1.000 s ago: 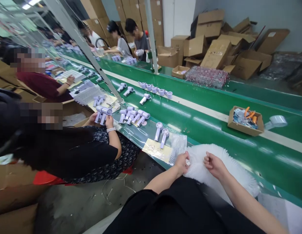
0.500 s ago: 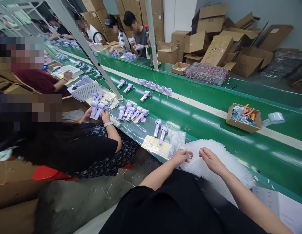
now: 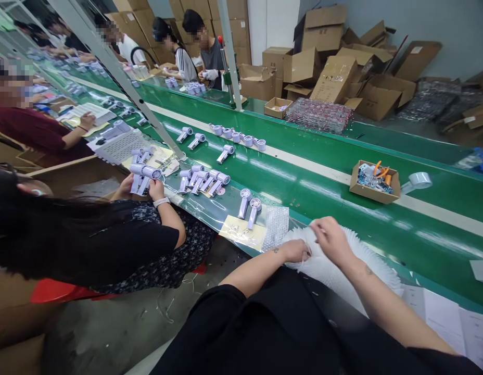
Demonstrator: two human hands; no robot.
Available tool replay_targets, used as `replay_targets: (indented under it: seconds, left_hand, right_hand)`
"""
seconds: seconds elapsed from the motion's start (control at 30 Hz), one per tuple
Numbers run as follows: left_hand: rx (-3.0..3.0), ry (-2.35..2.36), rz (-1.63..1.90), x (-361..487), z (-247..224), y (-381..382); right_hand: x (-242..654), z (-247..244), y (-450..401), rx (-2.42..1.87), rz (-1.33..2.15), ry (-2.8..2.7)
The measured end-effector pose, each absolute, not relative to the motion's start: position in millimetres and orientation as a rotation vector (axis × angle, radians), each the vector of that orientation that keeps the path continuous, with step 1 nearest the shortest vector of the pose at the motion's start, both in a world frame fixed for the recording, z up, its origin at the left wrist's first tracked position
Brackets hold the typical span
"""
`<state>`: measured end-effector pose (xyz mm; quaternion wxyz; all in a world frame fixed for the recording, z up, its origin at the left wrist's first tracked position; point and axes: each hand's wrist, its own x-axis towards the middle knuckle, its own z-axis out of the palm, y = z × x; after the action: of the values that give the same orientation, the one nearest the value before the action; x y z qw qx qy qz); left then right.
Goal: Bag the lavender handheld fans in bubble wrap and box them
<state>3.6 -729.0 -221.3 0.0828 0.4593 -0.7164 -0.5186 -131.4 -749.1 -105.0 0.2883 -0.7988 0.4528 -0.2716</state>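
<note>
A fanned stack of thin, white translucent sheets, perhaps bags (image 3: 354,271), lies at the belt's near edge in front of me. My left hand (image 3: 297,251) is closed at the stack's left side, its fingertips on a thin translucent sheet. Just above and right, my right hand (image 3: 331,239) is pinched closed over the stack, with what looks like the top edge of the same sheet. To the left lies a piece of bubble wrap (image 3: 276,226). Beside it, two lilac handheld fans (image 3: 254,213) rest near a yellow paper with writing (image 3: 241,232).
A co-worker at left holds lilac fan parts (image 3: 145,177). More parts (image 3: 204,179) lie along the green conveyor belt (image 3: 304,192). Beyond stand a small carton of tools and parts (image 3: 374,190) and a tape roll (image 3: 419,180). Papers (image 3: 440,317) are at right; a metal post (image 3: 120,78) rises left.
My right hand has risen slightly and its fingers have curled in. My left hand has turned inward toward the stack. The view has swung a little to the right.
</note>
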Motion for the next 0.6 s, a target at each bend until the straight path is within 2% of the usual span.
replay_targets:
  seconds: [0.03,0.1,0.2,0.4,0.6]
  left_hand:
    - [1.359,-2.142,-1.579,4.3,-221.1,-732.1]
    - [1.344,-2.112,-1.648,5.6,-220.9,-737.2]
    - [1.343,-2.016,-1.762,6.5,-221.8,-738.4]
    - [1.345,-1.780,-1.822,4.1,-228.2,-725.7]
    - [1.418,-1.712,-1.581,-2.5,-234.8,-716.0]
  right_hand:
    - [-145.0,-107.1,-748.9,-2.058,-0.663,1.381]
    - [-170.4,-118.5,-742.5,-1.979,-0.314,1.538]
    - [-186.0,-144.1,-720.8,-2.172,0.144,1.365]
    - [-159.5,-166.0,-696.2,-2.411,0.191,1.497]
    - [-160.6,-168.1,-720.9,-2.221,0.202,1.396]
